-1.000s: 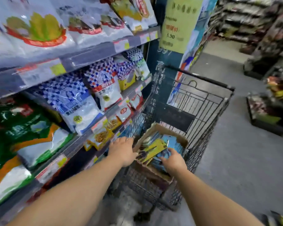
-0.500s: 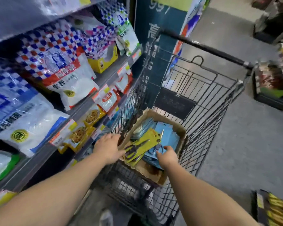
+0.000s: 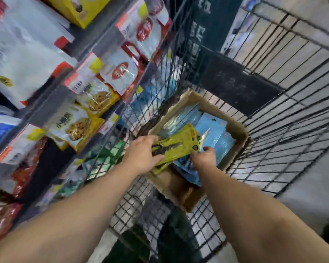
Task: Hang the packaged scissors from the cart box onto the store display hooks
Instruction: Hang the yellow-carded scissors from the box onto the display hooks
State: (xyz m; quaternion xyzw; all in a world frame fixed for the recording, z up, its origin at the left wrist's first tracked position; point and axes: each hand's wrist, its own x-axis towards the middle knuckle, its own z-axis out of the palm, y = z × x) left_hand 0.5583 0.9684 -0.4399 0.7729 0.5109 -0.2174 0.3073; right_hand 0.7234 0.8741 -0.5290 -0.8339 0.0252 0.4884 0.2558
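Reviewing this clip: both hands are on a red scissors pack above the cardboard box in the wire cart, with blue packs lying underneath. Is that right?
Not quite: the head view shows the pack is yellow-green, not red. Both the left hand and right hand are on the yellow-green scissors pack above the brown cardboard box in the black wire cart, with flat blue packs underneath.

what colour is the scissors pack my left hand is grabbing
Yellow-green card with black scissors, seen in the head view: the scissors pack under the left hand.

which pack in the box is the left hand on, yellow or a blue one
The yellow pack: the left hand grips its near end, on top of the blue packs.
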